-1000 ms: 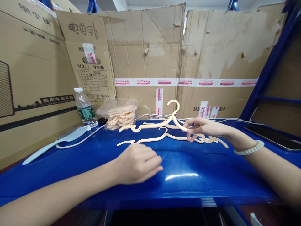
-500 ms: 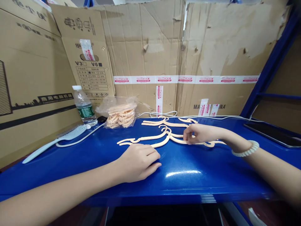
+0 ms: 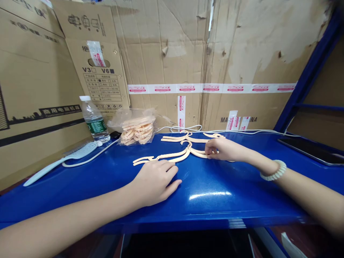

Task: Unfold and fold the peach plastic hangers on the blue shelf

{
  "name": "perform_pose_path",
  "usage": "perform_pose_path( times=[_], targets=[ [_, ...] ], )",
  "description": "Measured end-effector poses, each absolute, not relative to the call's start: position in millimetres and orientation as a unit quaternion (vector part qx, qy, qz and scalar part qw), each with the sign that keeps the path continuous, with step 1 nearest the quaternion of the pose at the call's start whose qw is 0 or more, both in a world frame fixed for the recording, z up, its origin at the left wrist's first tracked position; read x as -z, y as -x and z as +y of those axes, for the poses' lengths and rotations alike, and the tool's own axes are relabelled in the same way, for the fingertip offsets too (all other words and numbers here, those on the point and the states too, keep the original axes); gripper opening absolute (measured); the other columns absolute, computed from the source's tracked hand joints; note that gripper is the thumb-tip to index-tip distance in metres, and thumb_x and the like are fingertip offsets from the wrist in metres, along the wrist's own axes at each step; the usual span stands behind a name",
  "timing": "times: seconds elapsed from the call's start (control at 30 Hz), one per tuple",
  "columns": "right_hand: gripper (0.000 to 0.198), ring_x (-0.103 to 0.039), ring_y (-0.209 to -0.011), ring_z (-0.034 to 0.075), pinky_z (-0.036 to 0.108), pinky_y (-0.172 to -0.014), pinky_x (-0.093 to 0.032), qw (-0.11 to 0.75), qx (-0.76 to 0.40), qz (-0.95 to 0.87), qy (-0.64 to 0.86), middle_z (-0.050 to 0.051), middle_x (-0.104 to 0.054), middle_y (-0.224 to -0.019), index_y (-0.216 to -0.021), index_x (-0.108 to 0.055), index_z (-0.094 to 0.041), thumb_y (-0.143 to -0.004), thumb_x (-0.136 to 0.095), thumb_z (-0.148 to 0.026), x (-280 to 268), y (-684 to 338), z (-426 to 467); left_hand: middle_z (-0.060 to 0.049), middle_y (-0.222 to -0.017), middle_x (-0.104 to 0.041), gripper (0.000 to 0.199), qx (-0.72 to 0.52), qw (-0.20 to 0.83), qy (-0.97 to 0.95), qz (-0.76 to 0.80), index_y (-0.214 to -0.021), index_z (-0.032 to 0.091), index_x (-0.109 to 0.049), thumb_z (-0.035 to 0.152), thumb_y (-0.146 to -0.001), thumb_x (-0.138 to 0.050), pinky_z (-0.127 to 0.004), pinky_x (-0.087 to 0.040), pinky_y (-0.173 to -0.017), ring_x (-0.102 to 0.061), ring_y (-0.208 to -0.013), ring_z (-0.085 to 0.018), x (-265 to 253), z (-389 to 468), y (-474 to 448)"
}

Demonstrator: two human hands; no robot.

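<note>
Cream, curved plastic hangers [image 3: 185, 154], paired on the glossy blue tabletop [image 3: 228, 179], are best aligned gently, one arm being pinched by the right hand [image 3: 223, 148]; the curled left hand [image 3: 156, 182]'s grip cannot be told

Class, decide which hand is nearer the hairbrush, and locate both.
Left: the left hand is right of the hairbrush; the right hand is farther right, at the hangers.
</note>
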State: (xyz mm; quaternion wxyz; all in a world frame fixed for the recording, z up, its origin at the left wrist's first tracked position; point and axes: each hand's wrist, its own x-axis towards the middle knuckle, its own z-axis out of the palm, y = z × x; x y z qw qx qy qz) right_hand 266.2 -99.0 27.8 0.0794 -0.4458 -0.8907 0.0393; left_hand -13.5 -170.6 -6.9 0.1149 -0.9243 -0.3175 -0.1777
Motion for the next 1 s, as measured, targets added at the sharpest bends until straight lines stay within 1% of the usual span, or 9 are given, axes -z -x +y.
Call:
perform_pose_path(
  times=[0.17,0.37,0.43,0.53,0.6,0.67,0.73,0.9,1.0],
  targets=[
    [0.014,-0.06,-0.067,0.017,0.025,-0.058,-0.04,0.09,-0.022,-0.884,0.458,0.004,-0.067,-0.077,-0.084,-0.068,-0.017,-0.074,-0.061,-0.024,-33.4,-275.2,-95.5,-0.016,-0.101,-0.067,0.036,0.137,0.117,0.911,-0.372,-0.101,0.016,-0.063,0.045,-0.092,-0.043,-0.044,-0.045,-0.08,-0.061,-0.095,-0.033,7.2,-169.6,15.1],
    [0.021,-0.058,-0.061,0.017,0.027,-0.058,-0.041,0.152,-0.033,-0.862,0.482,0.004,-0.064,-0.068,-0.085,-0.067,-0.017,-0.077,-0.057,-0.034,-51.5,-303.6,-87.5,-0.015,-0.107,-0.066,0.039,0.137,0.113,0.91,-0.375,-0.104,0.017,-0.063,0.047,-0.092,-0.043,-0.047,-0.043,-0.087,-0.059,-0.101,-0.034,6.7,-166.2,16.7],
    [0.024,-0.058,-0.062,0.017,0.028,-0.058,-0.042,0.136,-0.034,-0.86,0.491,0.003,-0.064,-0.068,-0.086,-0.068,-0.017,-0.077,-0.058,-0.037,-53.1,-309.0,-85.3,-0.014,-0.109,-0.065,0.035,0.145,0.1,0.919,-0.353,-0.106,0.018,-0.062,0.045,-0.092,-0.044,-0.046,-0.043,-0.089,-0.058,-0.103,-0.032,6.9,-164.2,16.9],
    [0.032,-0.058,-0.063,0.018,0.028,-0.057,-0.041,0.072,-0.058,-0.865,0.494,0.004,-0.064,-0.072,-0.093,-0.069,-0.017,-0.075,-0.062,-0.042,-49.3,-310.2,-83.2,-0.013,-0.118,-0.063,0.032,0.16,0.055,0.938,-0.303,-0.112,0.018,-0.06,0.04,-0.093,-0.047,-0.044,-0.041,-0.094,-0.056,-0.11,-0.03,7.0,-161.4,17.6],
    [0.04,-0.059,-0.068,0.019,0.028,-0.059,-0.042,0.034,-0.07,-0.874,0.479,0.006,-0.065,-0.083,-0.098,-0.069,-0.016,-0.071,-0.066,-0.045,-44.8,-307.9,-82.4,-0.012,-0.123,-0.061,0.032,0.167,0.023,0.945,-0.281,-0.115,0.019,-0.059,0.038,-0.092,-0.049,-0.043,-0.041,-0.097,-0.055,-0.114,-0.029,6.6,-160.2,18.3],
    [0.044,-0.059,-0.075,0.02,0.029,-0.064,-0.043,0.021,-0.067,-0.884,0.462,0.009,-0.064,-0.096,-0.102,-0.068,-0.016,-0.068,-0.069,-0.044,-40.8,-305.1,-82.1,-0.012,-0.125,-0.06,0.031,0.166,0.007,0.947,-0.275,-0.117,0.019,-0.058,0.036,-0.092,-0.05,-0.043,-0.041,-0.099,-0.054,-0.116,-0.029,5.7,-160.1,18.6],
    [0.042,-0.059,-0.079,0.021,0.029,-0.067,-0.043,0.012,-0.073,-0.89,0.45,0.009,-0.063,-0.1,-0.101,-0.068,-0.016,-0.067,-0.07,-0.041,-38.5,-302.7,-82.3,-0.012,-0.126,-0.059,0.032,0.157,0.006,0.948,-0.276,-0.118,0.019,-0.057,0.035,-0.093,-0.049,-0.043,-0.042,-0.099,-0.053,-0.117,-0.029,4.6,-160.9,18.4],
    [0.026,-0.06,-0.073,0.019,0.027,-0.062,-0.042,-0.009,-0.128,-0.884,0.449,0.005,-0.067,-0.083,-0.095,-0.067,-0.017,-0.075,-0.061,-0.033,-38.0,-301.6,-82.8,-0.012,-0.128,-0.057,0.032,0.134,0.021,0.949,-0.284,-0.119,0.016,-0.055,0.035,-0.095,-0.046,-0.044,-0.042,-0.101,-0.051,-0.12,-0.027,2.9,-164.0,17.6],
    [0.024,-0.061,-0.072,0.019,0.027,-0.061,-0.042,-0.009,-0.143,-0.881,0.451,0.004,-0.068,-0.082,-0.093,-0.066,-0.016,-0.074,-0.061,-0.031,-39.7,-303.1,-82.5,-0.012,-0.128,-0.056,0.032,0.129,0.02,0.949,-0.286,-0.119,0.017,-0.054,0.035,-0.095,-0.045,-0.043,-0.042,-0.102,-0.05,-0.12,-0.026,2.7,-165.1,17.7]
  ],
)
